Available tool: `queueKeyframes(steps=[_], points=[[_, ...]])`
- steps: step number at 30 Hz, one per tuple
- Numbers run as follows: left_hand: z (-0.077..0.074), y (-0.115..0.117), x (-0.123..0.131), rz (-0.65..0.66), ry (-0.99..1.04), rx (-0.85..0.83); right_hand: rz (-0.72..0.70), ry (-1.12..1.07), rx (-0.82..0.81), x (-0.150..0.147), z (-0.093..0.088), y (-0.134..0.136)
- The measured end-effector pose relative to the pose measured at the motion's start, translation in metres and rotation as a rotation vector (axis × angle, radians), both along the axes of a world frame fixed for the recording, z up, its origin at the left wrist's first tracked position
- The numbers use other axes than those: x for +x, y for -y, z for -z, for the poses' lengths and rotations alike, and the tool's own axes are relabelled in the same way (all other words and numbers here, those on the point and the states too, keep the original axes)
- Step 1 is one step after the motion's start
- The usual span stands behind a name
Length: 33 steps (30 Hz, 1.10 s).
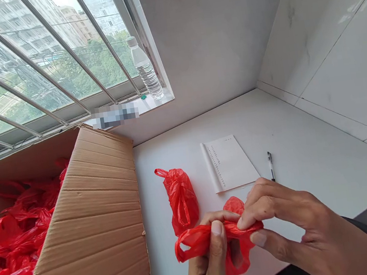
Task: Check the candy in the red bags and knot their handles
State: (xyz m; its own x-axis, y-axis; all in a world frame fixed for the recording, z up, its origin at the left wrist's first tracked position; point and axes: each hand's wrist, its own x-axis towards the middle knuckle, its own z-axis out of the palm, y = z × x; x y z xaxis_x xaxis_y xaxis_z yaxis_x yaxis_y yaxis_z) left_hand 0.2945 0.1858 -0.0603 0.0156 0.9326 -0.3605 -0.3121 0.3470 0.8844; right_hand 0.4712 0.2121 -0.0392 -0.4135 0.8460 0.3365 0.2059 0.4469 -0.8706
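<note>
A red plastic bag (195, 241), bunched into a band, is stretched between my hands near the table's front edge. My left hand (212, 262) pinches it with the thumb on top, and a loop handle sticks out to the left. The fingertips of my right hand (292, 222) grip the twisted right end between thumb and fingers. Loose red plastic hangs below and shows behind my fingers. Just beyond my left hand lies a filled, knotted red bag (186, 187) with its handles up; its contents are hidden.
At left, an open cardboard box (88, 216) holds many red plastic bags (24, 253). An open notebook (230, 162) and a black pen (271, 165) lie on the white table (313, 150). A water bottle (146, 69) stands on the sill by the barred window.
</note>
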Motion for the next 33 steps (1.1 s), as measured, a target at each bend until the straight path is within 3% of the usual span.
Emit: queueKeyframes(steps=[7, 13, 20, 26, 33], points=[[-0.003, -0.01, -0.011, 0.192, -0.23, 0.275, -0.089, -0.005, -0.012, 0.002, 0.007, -0.003], [0.01, -0.008, -0.011, 0.254, -0.315, 0.468, -0.141, 0.115, -0.146, 0.004, 0.023, -0.012], [0.021, -0.007, -0.005, 0.093, -0.598, 0.756, -0.118, 0.077, -0.221, 0.001, 0.033, -0.015], [0.026, -0.002, -0.006, 0.04, -0.708, 0.829, -0.166, 0.038, -0.352, 0.003, 0.029, -0.016], [0.041, 0.003, 0.003, -0.101, -0.832, 0.88, -0.169, 0.239, -0.407, 0.003, 0.036, -0.021]])
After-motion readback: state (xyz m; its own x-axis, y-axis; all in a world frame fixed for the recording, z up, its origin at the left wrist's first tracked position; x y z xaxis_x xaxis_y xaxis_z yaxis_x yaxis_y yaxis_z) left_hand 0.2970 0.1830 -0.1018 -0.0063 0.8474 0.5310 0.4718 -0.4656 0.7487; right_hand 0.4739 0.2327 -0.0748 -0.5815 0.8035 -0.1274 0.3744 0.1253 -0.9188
